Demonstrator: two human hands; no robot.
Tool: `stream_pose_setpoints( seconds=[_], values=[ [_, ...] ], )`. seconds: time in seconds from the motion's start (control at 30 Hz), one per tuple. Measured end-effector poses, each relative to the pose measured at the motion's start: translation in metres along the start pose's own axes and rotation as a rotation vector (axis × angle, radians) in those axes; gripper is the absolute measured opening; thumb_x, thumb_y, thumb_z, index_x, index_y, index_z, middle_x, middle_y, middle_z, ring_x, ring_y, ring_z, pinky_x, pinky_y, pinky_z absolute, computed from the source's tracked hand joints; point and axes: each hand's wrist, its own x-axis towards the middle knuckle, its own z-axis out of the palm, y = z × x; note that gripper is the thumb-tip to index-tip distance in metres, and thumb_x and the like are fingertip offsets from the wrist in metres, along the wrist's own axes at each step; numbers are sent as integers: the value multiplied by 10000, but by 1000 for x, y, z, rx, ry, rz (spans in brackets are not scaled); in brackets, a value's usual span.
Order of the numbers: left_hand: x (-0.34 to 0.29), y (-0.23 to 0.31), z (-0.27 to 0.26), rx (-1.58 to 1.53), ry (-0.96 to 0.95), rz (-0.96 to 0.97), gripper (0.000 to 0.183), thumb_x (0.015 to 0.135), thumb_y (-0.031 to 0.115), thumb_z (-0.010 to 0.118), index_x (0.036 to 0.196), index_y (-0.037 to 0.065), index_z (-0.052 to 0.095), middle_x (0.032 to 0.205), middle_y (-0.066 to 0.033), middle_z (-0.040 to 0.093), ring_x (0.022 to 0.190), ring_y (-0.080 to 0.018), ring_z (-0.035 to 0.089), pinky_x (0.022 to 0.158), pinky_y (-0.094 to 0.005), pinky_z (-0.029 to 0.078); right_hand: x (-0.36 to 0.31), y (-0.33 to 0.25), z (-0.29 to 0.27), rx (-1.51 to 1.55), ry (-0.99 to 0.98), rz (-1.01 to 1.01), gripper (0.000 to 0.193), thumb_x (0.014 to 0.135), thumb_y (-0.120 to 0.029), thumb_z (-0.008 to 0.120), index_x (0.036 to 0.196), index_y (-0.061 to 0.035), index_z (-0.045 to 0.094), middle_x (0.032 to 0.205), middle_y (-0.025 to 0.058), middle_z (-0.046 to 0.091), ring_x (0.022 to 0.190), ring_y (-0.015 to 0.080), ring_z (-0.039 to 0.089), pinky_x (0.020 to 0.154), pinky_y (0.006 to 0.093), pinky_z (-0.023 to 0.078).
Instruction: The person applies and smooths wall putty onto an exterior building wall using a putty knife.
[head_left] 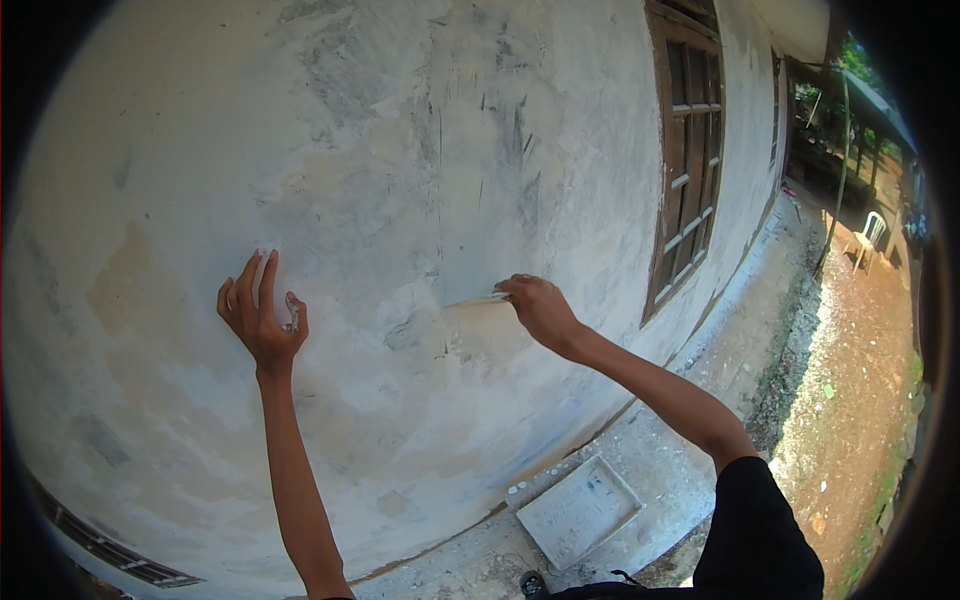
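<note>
In front of me stands a wall (400, 210) with patchy white, grey and beige coating and dark scuffs. My right hand (540, 308) grips a thin, flat putty scraper (474, 301). Its long pale edge points left and lies along the wall. To the left, my left hand (262, 320) is raised at the wall with its fingers apart. White residue shows on its thumb and near the fingertips. Whether those fingertips press on the wall is hard to tell.
A shallow white rectangular tray (545, 520) lies on the concrete strip by the wall's foot. A brown-framed window (688, 150) is set in the wall to the right. Farther off are a pale chair (870, 236), a thin pole (838, 190) and bare earth (850, 390).
</note>
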Motion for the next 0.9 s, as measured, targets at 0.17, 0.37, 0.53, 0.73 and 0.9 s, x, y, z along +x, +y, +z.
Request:
stream_pose_setpoints(
  seconds=[0.17,0.37,0.53,0.73,0.9],
  values=[
    [1,-4,-4,12,10,8,554,794,120,570,1347,111,599,1357,-80,581,1230,-228,530,1096,-488,318,146,18,-106,-218,321,-126,310,840,68,523,1105,52,682,1080,210,681,967,401,654,842,446,529],
    [4,1,0,2,32,6,556,758,118,582,1312,114,628,1341,-69,591,1168,-214,548,1088,-479,329,237,14,-192,-447,695,-358,273,856,3,628,1123,18,680,1103,169,679,962,393,648,848,446,526],
    [2,1,-2,14,25,-2,551,759,118,580,1307,113,632,1339,-76,591,1165,-222,549,1088,-482,331,235,-29,-229,-219,1015,-448,60,857,-9,681,899,21,711,877,206,648,845,426,622,703,461,482],
    [1,-1,-1,9,-4,6,544,799,127,564,1341,109,606,1355,-88,579,1234,-242,528,1096,-493,320,170,35,-97,-410,631,-152,347,849,-18,629,1192,-46,677,1078,178,702,965,367,672,778,427,566],
    [2,2,2,3,5,4,540,800,127,565,1337,105,607,1354,-92,583,1236,-244,529,1095,-492,322,23,74,17,-347,332,-224,389,833,16,606,1221,7,626,1140,228,684,1094,349,659,935,416,543]
  ],
)
